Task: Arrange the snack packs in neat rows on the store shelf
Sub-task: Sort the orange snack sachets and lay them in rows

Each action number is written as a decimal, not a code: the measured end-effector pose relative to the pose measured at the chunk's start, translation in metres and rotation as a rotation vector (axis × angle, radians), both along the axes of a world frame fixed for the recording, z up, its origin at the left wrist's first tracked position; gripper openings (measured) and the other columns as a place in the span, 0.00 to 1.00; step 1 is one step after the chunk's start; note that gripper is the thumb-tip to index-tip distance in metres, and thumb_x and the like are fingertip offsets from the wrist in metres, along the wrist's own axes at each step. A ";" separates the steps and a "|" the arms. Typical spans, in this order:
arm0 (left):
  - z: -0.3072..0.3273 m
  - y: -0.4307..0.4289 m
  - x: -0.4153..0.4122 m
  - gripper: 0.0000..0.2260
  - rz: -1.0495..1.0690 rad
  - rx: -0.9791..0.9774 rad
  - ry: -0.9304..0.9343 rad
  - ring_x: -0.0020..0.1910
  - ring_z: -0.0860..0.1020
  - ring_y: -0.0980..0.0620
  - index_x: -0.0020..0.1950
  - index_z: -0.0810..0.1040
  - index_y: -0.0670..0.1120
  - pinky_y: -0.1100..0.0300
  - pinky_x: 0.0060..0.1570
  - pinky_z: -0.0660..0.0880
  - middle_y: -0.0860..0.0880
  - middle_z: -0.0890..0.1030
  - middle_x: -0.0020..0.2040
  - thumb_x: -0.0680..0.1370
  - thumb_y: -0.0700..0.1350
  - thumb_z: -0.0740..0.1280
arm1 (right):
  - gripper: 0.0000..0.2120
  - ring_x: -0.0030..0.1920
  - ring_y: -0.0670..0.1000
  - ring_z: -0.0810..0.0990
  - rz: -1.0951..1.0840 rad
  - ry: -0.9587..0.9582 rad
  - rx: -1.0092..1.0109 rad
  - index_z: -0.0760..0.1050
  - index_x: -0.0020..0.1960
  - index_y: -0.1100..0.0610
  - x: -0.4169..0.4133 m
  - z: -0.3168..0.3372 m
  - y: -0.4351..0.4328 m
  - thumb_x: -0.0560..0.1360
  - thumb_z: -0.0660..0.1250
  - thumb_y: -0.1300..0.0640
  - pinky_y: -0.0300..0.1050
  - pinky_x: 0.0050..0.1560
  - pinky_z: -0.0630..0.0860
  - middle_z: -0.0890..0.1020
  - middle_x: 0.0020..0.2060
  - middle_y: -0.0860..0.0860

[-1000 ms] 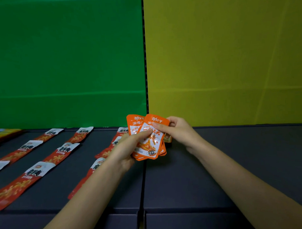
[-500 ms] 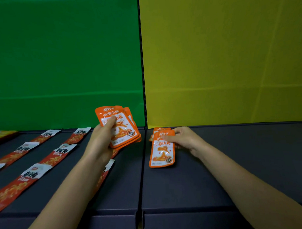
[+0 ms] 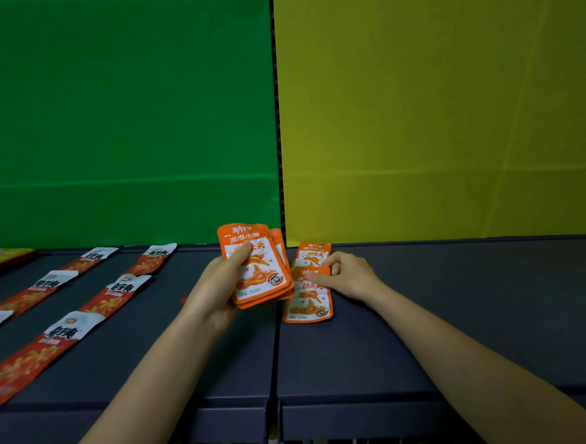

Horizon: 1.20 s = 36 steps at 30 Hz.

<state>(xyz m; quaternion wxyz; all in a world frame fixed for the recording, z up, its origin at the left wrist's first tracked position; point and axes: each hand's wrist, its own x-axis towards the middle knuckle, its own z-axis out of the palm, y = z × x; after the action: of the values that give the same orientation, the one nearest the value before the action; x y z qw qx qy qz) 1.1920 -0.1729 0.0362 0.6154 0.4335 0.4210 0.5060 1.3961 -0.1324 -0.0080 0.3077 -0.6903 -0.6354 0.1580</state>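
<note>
My left hand (image 3: 217, 287) grips a fanned stack of orange snack packs (image 3: 256, 266), held upright above the shelf near the seam between the two shelf boards. On the right board lie two orange packs in a column: a far one (image 3: 314, 252) by the yellow back wall and a near one (image 3: 308, 299) overlapping its lower edge. My right hand (image 3: 350, 276) rests on the near pack, fingertips pressing on its top edge. The dark grey shelf (image 3: 454, 316) carries them all.
Long red-and-white snack packs (image 3: 118, 291) lie in diagonal rows on the left board. A yellow pack (image 3: 7, 256) sits at the far left. Green and yellow panels back the shelf. The front lip (image 3: 325, 416) runs below, with more goods underneath.
The right hand pulled one orange pack from the stack and laid it flat on the right board in front of another. The left hand moved left, then back toward the seam with the stack.
</note>
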 end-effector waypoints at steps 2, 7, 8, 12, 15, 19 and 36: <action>-0.002 -0.004 0.002 0.08 -0.025 -0.038 -0.007 0.25 0.82 0.53 0.45 0.77 0.42 0.61 0.23 0.78 0.48 0.83 0.29 0.78 0.46 0.63 | 0.22 0.49 0.49 0.73 -0.029 -0.022 0.101 0.76 0.56 0.55 -0.002 0.004 -0.004 0.70 0.68 0.41 0.42 0.48 0.68 0.73 0.45 0.48; -0.007 -0.015 0.008 0.09 -0.096 -0.124 -0.002 0.24 0.81 0.52 0.42 0.77 0.42 0.59 0.25 0.79 0.46 0.83 0.29 0.78 0.46 0.64 | 0.18 0.34 0.44 0.72 0.182 0.438 0.122 0.78 0.41 0.52 -0.025 0.028 -0.034 0.79 0.55 0.44 0.40 0.40 0.67 0.78 0.35 0.45; -0.008 -0.017 0.009 0.09 -0.103 -0.137 -0.007 0.24 0.81 0.52 0.42 0.77 0.41 0.59 0.26 0.79 0.46 0.83 0.29 0.77 0.46 0.64 | 0.18 0.32 0.44 0.70 0.210 0.450 0.097 0.76 0.37 0.52 -0.029 0.028 -0.040 0.79 0.56 0.45 0.40 0.38 0.67 0.77 0.32 0.45; -0.008 -0.022 0.012 0.09 -0.100 -0.177 -0.040 0.24 0.81 0.50 0.42 0.76 0.40 0.57 0.25 0.79 0.45 0.83 0.28 0.77 0.45 0.65 | 0.16 0.29 0.42 0.68 0.214 0.456 0.097 0.71 0.30 0.53 -0.036 0.019 -0.049 0.77 0.62 0.53 0.40 0.35 0.64 0.74 0.21 0.41; -0.007 -0.023 0.012 0.09 -0.088 -0.187 -0.061 0.23 0.81 0.50 0.42 0.76 0.40 0.57 0.24 0.78 0.44 0.83 0.28 0.77 0.45 0.65 | 0.15 0.32 0.44 0.69 0.157 0.523 0.137 0.71 0.30 0.52 -0.037 0.019 -0.048 0.76 0.64 0.54 0.41 0.38 0.66 0.74 0.27 0.44; -0.007 -0.021 0.007 0.08 -0.029 -0.152 -0.102 0.23 0.81 0.52 0.43 0.76 0.41 0.59 0.22 0.78 0.46 0.83 0.27 0.78 0.44 0.64 | 0.15 0.33 0.44 0.70 0.045 0.509 0.227 0.71 0.30 0.52 -0.029 0.026 -0.051 0.75 0.63 0.55 0.44 0.41 0.66 0.74 0.29 0.45; -0.003 -0.012 -0.021 0.08 0.060 0.053 -0.084 0.26 0.82 0.54 0.44 0.77 0.44 0.63 0.25 0.78 0.50 0.84 0.29 0.78 0.47 0.63 | 0.13 0.37 0.42 0.76 0.005 -0.117 0.043 0.70 0.39 0.51 -0.023 -0.003 -0.113 0.78 0.57 0.45 0.35 0.32 0.67 0.76 0.32 0.44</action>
<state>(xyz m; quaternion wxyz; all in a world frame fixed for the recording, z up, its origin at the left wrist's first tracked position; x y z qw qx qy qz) 1.1713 -0.1851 0.0337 0.6052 0.4154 0.3941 0.5530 1.3735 -0.2451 -0.0112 0.2843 -0.6901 -0.6573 0.1044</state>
